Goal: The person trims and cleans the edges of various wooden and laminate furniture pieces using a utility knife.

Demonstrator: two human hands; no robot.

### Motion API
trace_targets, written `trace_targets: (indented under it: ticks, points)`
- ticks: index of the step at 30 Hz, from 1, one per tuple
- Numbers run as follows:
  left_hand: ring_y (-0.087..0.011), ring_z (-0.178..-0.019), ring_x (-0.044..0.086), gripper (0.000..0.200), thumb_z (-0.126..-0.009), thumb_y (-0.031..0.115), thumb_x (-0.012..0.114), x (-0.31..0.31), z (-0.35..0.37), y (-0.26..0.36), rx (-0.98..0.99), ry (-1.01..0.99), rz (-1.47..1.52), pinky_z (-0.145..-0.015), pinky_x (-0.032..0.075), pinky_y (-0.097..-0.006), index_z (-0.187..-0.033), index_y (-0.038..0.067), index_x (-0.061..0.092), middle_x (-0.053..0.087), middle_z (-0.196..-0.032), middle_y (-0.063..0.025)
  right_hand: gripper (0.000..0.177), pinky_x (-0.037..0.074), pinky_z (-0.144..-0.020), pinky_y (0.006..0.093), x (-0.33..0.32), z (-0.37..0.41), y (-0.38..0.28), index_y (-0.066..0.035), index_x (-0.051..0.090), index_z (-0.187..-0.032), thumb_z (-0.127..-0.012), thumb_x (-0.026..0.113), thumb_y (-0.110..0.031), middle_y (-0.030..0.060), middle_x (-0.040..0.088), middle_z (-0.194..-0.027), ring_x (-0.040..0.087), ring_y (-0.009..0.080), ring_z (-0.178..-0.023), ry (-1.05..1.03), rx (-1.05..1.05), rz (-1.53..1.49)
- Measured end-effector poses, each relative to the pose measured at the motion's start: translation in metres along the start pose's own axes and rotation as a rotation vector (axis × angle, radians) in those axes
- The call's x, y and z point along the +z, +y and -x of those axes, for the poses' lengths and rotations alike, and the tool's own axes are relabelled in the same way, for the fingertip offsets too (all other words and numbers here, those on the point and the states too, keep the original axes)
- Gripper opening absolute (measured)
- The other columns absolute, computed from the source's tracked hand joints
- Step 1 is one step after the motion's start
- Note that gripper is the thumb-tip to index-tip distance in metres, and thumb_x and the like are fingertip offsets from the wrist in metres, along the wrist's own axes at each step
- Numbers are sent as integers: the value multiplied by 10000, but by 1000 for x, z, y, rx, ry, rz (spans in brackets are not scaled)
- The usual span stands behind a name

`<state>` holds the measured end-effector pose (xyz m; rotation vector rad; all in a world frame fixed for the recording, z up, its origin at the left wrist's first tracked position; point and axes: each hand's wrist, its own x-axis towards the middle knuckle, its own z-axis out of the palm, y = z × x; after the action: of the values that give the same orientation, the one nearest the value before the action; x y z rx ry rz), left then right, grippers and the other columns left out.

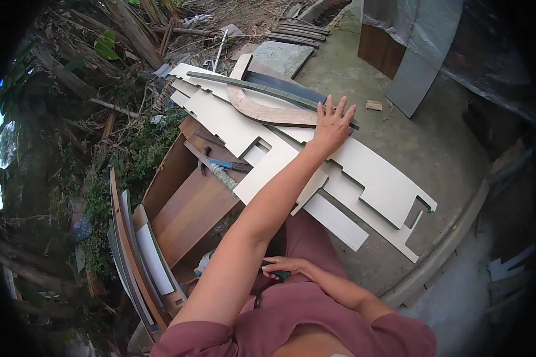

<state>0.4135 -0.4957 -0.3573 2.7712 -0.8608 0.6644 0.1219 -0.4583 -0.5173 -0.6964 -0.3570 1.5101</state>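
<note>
My left hand (332, 125) reaches far out with its fingers spread. It lies flat where a curved pale wooden piece (262, 112) meets a stack of white notched boards (375, 178). A long dark green curved strip (262, 88) runs just beyond the fingertips. My right hand (287, 266) is drawn in at my waist, against my maroon clothing. Its fingers are curled on a small dark green object (281, 275) that is mostly hidden.
Brown wooden panels (190, 208) and a hammer-like tool with a wrapped handle (217, 169) lie left of my arm. Thin boards (138, 262) stand on edge at the lower left. Concrete ground (435, 143) lies to the right, brush and branches (107, 65) at the upper left, grey sheets (420, 65) at the back.
</note>
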Motion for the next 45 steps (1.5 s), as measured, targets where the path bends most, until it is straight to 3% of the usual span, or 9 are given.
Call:
trace_targets:
  ticks: [5,12,16,20,28,33,40,42,45]
  points:
    - [-299,-1105,502,381,-785,194,638,-20,-20,2,7,-352,-58,-1033,229,-631,-1146,140,527,550,-1105,-68,350,424,-554,191,-4,1,-1,-92,476,-1172,-906,588,-289,-8,526,-801,486,48,-660,-27,-20,-36]
    - [-243,-930,576,363,-758,40,690,-195,14,-48,167,743,172,-1013,353,-509,-1078,105,529,567,-967,-53,348,421,-575,199,-2,0,-3,-85,454,-1177,-917,575,-283,5,529,-835,483,55,-678,-61,-13,-66]
    - [-151,-683,560,285,-969,232,458,-348,89,-96,145,1295,67,-712,533,-338,-1084,7,326,530,-807,-78,420,429,-602,209,2,1,-5,-103,425,-1274,-925,557,-298,5,534,-843,493,61,-696,-43,-37,-34]
    - [-131,-614,401,300,-989,340,385,-466,204,-67,-50,1693,-37,-538,410,-300,-919,50,360,398,-757,-27,518,443,-629,237,6,-1,-4,-111,350,-1365,-925,552,-296,21,535,-841,494,81,-709,37,-19,-63]
    - [-150,-664,423,429,-812,350,684,-581,408,1,-206,1574,102,-576,379,-276,-927,14,443,436,-746,-36,459,430,-617,240,44,-6,-19,-122,376,-1327,-937,525,-313,14,504,-795,468,96,-668,184,-28,-10]
    - [-131,-641,395,469,-889,501,496,-572,433,22,-330,1748,171,-560,324,-263,-1046,63,445,429,-749,-13,567,427,-537,232,99,-46,-73,-157,109,-1478,-981,355,-275,24,472,-798,457,87,-629,323,-101,421]
    - [-194,-924,504,488,-876,516,515,-556,449,46,-399,1890,-22,-906,420,-393,-1033,56,476,508,-943,-50,596,460,-666,385,348,-95,-183,-121,225,-1443,-898,465,-134,139,498,-867,550,306,-777,-169,-829,1476]
    - [-222,-1048,499,514,-888,528,478,-552,445,52,-389,1906,-88,-1002,382,-438,-1066,47,468,501,-1043,-80,597,456,-782,423,407,-91,-187,-124,266,-1427,-880,507,-127,208,532,-1085,557,391,-913,-395,-741,1424]
    - [-251,-1134,480,524,-899,535,436,-546,431,57,-409,1960,-114,-1051,344,-479,-1108,55,449,492,-1110,-106,615,497,-619,407,459,-92,-170,-111,286,-1417,-866,555,-162,164,507,-900,575,331,-716,-482,-836,1504]
